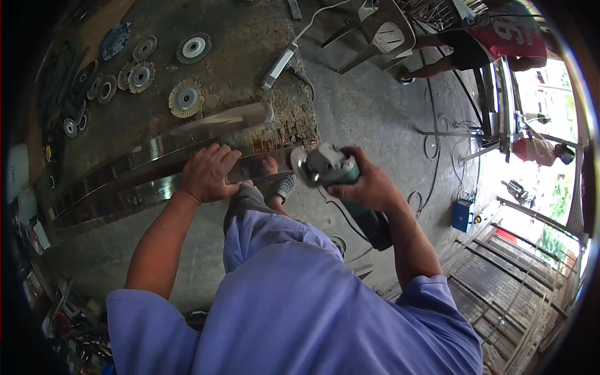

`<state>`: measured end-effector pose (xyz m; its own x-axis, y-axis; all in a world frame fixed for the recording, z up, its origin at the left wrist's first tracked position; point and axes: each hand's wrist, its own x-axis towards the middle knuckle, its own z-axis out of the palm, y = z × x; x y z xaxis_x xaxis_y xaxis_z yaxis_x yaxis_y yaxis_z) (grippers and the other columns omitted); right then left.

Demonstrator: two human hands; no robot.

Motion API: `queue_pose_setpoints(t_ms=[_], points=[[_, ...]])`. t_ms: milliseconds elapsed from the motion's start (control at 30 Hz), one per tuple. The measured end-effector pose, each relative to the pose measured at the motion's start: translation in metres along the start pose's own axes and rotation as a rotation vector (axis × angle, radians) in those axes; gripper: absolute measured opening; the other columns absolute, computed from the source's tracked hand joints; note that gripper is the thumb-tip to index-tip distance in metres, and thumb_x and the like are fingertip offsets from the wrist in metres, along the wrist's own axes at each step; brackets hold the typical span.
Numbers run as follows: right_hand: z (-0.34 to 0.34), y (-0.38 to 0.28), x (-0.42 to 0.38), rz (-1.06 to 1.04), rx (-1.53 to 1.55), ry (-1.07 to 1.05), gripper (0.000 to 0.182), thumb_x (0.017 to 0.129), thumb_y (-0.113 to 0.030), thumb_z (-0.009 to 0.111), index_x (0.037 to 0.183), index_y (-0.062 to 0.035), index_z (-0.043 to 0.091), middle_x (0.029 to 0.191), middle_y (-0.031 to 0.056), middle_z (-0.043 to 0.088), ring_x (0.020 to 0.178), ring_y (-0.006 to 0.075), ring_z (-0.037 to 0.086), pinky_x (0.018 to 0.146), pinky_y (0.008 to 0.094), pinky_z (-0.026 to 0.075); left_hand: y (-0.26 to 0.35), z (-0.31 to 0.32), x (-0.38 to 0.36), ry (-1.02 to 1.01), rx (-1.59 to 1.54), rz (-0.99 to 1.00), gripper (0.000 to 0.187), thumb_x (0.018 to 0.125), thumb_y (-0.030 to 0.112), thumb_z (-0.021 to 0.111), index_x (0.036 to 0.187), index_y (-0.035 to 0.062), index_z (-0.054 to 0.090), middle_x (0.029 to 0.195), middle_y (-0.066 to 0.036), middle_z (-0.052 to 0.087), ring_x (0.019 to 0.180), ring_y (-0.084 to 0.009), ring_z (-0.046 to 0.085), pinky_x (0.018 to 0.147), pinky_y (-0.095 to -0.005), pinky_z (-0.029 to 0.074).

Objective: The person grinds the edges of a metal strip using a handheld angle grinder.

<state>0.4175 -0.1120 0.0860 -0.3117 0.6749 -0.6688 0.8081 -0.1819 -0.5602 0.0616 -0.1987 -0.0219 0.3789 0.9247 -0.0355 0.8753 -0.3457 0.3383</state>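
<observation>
My right hand (pixel 367 181) is wrapped round an angle grinder (pixel 331 164) with a green and black body. The grinder's disc (pixel 300 164) is at the right end of a shiny metal strip (pixel 265 164) and looks close to it or touching; I cannot tell which. On that same strip rests my left hand (pixel 209 172), fingers bent over its upper edge. Behind it lies a second polished metal strip (pixel 212 125) along the worn workbench (pixel 244 56).
Several flap discs (pixel 186 98) lie on the bench, with a power strip (pixel 279 66) at its right edge. Beyond are a plastic chair (pixel 387 37), a person in a red shirt (pixel 509 31), floor cables, a blue box (pixel 462 215), and another person (pixel 537 151).
</observation>
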Motion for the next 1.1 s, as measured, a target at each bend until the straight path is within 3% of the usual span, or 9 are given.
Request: queue_pose_setpoints(t_ms=[233, 333, 433, 567, 667, 833, 933, 1100], points=[[0.029, 0.035, -0.036, 0.055, -0.057, -0.028, 0.094, 0.07, -0.04, 0.088, 0.147, -0.0088, 0.044, 0.115, 0.027, 0.071, 0.113, 0.0407, 0.069, 0.098, 0.044, 0.053, 0.001, -0.007, 0.002, -0.032, -0.059, 0.024, 0.065, 0.075, 0.045, 0.082, 0.129, 0.0132, 0.063, 0.107, -0.009, 0.064, 0.102, -0.0306, 0.063, 0.09, -0.0451, 0.054], [0.024, 0.043, -0.05, 0.129, 0.036, 0.014, 0.096, 0.07, -0.04, 0.089, 0.147, -0.0086, 0.043, 0.113, 0.0262, 0.071, 0.111, 0.0399, 0.07, 0.096, 0.0433, 0.053, -0.002, -0.022, 0.01, -0.152, -0.244, -0.046, 0.063, 0.08, 0.045, 0.081, 0.132, 0.0139, 0.062, 0.104, -0.01, 0.063, 0.099, -0.0317, 0.064, 0.087, -0.0455, 0.054], [0.024, 0.056, -0.061, 0.067, 0.079, 0.093, 0.097, 0.069, -0.041, 0.089, 0.147, -0.0089, 0.042, 0.108, 0.0248, 0.073, 0.107, 0.04, 0.072, 0.094, 0.043, 0.055, -0.007, -0.037, 0.015, -0.308, -0.447, -0.207, 0.065, 0.081, 0.048, 0.08, 0.132, 0.0126, 0.063, 0.101, -0.01, 0.062, 0.098, -0.0326, 0.064, 0.086, -0.0462, 0.053], [0.016, 0.042, -0.067, 0.06, 0.104, 0.09, 0.096, 0.069, -0.039, 0.089, 0.147, -0.0084, 0.042, 0.109, 0.025, 0.073, 0.108, 0.0403, 0.071, 0.096, 0.0433, 0.054, -0.011, -0.009, 0.003, -0.108, -0.14, -0.135, 0.065, 0.079, 0.056, 0.079, 0.123, 0.0097, 0.066, 0.098, -0.009, 0.061, 0.097, -0.031, 0.063, 0.083, -0.045, 0.052], [0.015, 0.027, -0.06, 0.068, 0.1, 0.054, 0.096, 0.067, -0.034, 0.092, 0.146, -0.0098, 0.045, 0.116, 0.0217, 0.071, 0.112, 0.0354, 0.07, 0.098, 0.0411, 0.052, 0.003, -0.007, -0.003, -0.023, 0.044, -0.05, 0.068, 0.075, 0.061, 0.079, 0.116, 0.0083, 0.067, 0.099, -0.008, 0.061, 0.097, -0.0285, 0.062, 0.082, -0.0431, 0.051], [0.02, 0.01, -0.039, -0.012, 0.066, 0.027, 0.096, 0.069, -0.039, 0.09, 0.147, -0.009, 0.043, 0.114, 0.0248, 0.072, 0.11, 0.0397, 0.071, 0.097, 0.0439, 0.053, 0.005, -0.004, -0.005, -0.044, 0.074, -0.119, 0.069, 0.07, 0.064, 0.08, 0.11, 0.0099, 0.066, 0.101, -0.005, 0.062, 0.098, -0.0256, 0.061, 0.084, -0.0421, 0.052], [0.021, 0.007, -0.028, -0.037, 0.035, 0.009, 0.096, 0.07, -0.04, 0.09, 0.146, -0.0083, 0.042, 0.111, 0.0262, 0.072, 0.109, 0.0408, 0.071, 0.095, 0.0448, 0.054, 0.003, 0.002, -0.008, 0.024, 0.041, -0.113, 0.067, 0.063, 0.053, 0.087, 0.11, 0.0095, 0.066, 0.102, -0.006, 0.061, 0.097, -0.0285, 0.061, 0.084, -0.0428, 0.052], [0.011, -0.002, -0.015, -0.01, 0.018, -0.011, 0.096, 0.07, -0.041, 0.09, 0.146, -0.0075, 0.041, 0.108, 0.0263, 0.073, 0.108, 0.0398, 0.072, 0.093, 0.0442, 0.055, 0.002, 0.003, -0.01, 0.037, 0.024, -0.115, 0.067, 0.064, 0.053, 0.087, 0.11, 0.0101, 0.065, 0.101, -0.005, 0.061, 0.097, -0.0272, 0.061, 0.084, -0.0419, 0.053]])
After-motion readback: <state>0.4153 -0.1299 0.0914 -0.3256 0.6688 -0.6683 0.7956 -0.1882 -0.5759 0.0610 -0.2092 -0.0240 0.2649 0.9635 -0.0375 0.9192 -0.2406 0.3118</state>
